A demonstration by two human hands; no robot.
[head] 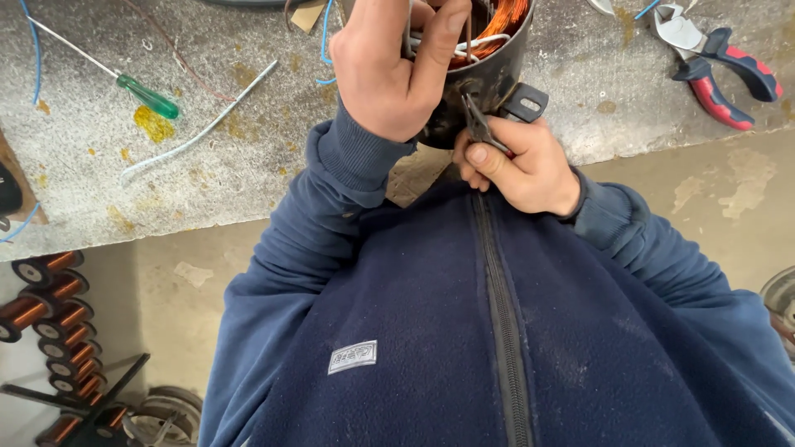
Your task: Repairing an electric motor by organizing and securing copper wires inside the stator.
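A dark round motor stator with copper windings stands at the near edge of the grey workbench. My left hand grips its rim, fingers over the white wires inside. Against the stator's outer wall, my right hand is closed on thin pliers whose tips point up at the housing. Both sleeves are dark blue fleece.
A green-handled screwdriver and a loose white wire lie at left on the bench. Red-and-blue pliers lie at far right. Several copper wire spools sit on a rack below left.
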